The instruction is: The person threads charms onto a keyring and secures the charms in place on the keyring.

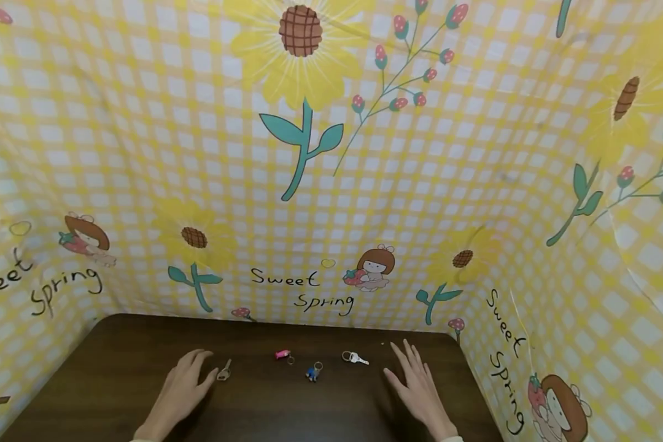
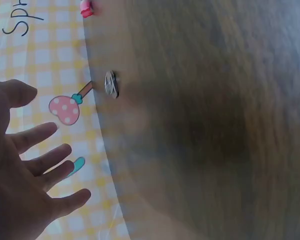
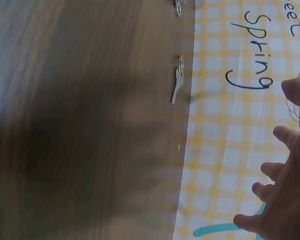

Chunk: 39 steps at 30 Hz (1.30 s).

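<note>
My left hand [image 1: 181,383] hovers over the left side of the dark table, fingers spread and nothing held. Just right of its thumb lies a key with a ring [image 1: 224,371], which the left wrist view shows as a small metal key [image 2: 111,84]. On the right, my right hand [image 1: 417,383] is also spread and holds nothing. To the left of that hand lies a silver key on a ring [image 1: 356,358], seen as well as a key [image 3: 177,82] in the right wrist view. Between the hands are a pink keychain [image 1: 283,354] and a blue figure keychain [image 1: 312,373].
The dark wooden table [image 1: 287,411] is enclosed at the back and sides by a yellow checked cloth [image 1: 232,166] printed with flowers and lettering. A tiny pale speck [image 1: 382,344] lies near the right hand's fingertips.
</note>
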{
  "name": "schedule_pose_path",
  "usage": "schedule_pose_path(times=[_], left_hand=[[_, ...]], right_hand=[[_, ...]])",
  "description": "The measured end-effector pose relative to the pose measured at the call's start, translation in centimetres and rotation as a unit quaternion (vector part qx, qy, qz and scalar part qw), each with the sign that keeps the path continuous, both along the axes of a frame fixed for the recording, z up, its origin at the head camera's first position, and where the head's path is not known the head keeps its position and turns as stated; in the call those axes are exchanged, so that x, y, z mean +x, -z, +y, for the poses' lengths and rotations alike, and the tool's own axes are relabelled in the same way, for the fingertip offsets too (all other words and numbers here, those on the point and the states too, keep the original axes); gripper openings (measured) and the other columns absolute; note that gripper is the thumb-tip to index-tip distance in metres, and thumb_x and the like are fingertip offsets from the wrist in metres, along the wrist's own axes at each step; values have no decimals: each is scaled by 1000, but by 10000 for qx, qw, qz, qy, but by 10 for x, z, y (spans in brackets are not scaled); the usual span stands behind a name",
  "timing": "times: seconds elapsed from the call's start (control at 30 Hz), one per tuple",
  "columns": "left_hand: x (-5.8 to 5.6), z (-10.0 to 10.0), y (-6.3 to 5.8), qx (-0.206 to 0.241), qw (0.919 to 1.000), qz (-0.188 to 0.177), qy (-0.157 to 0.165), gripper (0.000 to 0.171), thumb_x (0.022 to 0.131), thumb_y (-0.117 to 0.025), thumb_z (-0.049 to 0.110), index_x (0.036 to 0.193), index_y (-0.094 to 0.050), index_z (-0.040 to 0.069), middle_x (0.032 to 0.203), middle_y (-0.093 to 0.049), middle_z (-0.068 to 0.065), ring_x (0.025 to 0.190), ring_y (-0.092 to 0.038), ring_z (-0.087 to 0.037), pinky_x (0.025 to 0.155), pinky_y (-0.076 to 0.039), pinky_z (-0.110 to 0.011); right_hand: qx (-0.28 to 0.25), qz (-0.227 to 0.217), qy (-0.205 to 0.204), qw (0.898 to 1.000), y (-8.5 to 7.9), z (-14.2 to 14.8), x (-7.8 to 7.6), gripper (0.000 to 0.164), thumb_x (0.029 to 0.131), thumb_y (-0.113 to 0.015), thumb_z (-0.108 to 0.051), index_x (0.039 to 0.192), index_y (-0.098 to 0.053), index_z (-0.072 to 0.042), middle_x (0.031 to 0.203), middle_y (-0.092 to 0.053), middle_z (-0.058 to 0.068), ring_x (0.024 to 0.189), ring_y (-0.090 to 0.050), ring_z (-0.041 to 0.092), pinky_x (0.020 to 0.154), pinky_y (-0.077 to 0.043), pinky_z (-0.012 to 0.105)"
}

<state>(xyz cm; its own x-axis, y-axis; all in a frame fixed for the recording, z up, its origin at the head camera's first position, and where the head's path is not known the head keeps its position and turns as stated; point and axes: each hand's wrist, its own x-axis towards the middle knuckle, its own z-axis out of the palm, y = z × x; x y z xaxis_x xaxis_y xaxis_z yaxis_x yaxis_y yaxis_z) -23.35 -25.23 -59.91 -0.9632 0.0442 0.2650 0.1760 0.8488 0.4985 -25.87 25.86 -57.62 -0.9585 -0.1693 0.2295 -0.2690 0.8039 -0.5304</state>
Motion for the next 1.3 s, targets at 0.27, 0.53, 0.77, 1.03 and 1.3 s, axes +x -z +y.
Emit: schedule_pose_path(times=[0.27,0.53,0.77,1.03,1.3], left_hand=[[-11,19,5,290,9982,-533,-4,44,101,-72,18,134,-59,-8,130,-58,-27,115,-58,-47,86,-54,-61],[-20,35,10,380,9978,-503,-227,40,97,-77,12,128,-62,-7,118,-62,-22,102,-60,-37,73,-53,-50],[-28,38,18,333,9971,-561,-391,44,92,-83,13,124,-61,-9,107,-61,-21,92,-60,-34,67,-53,-48],[-25,37,34,484,9960,-565,-501,45,88,-87,7,119,-60,-9,104,-58,-20,94,-61,-37,69,-55,-50],[-22,34,33,502,9973,-219,-483,38,86,-86,0,113,-60,-8,101,-57,-20,92,-60,-39,70,-54,-51]], right_hand=[[-124,17,-194,9997,0,-15,-5,67,107,-59,-50,163,-42,-17,171,-27,21,156,-22,48,115,-19,79],[-201,-77,-443,9988,1,-32,-15,68,107,-59,-50,163,-42,-16,171,-27,22,156,-22,48,115,-21,78],[-221,-114,-629,9977,4,-50,-23,66,107,-62,-46,162,-43,-14,169,-29,24,155,-24,52,115,-24,77],[-375,7,-957,9947,11,-71,-28,63,108,-62,-42,159,-46,-9,167,-32,26,152,-28,52,115,-29,74],[-494,-90,-1239,9910,7,-102,-34,59,109,-63,-38,158,-46,-9,167,-34,24,153,-28,50,116,-30,72]])
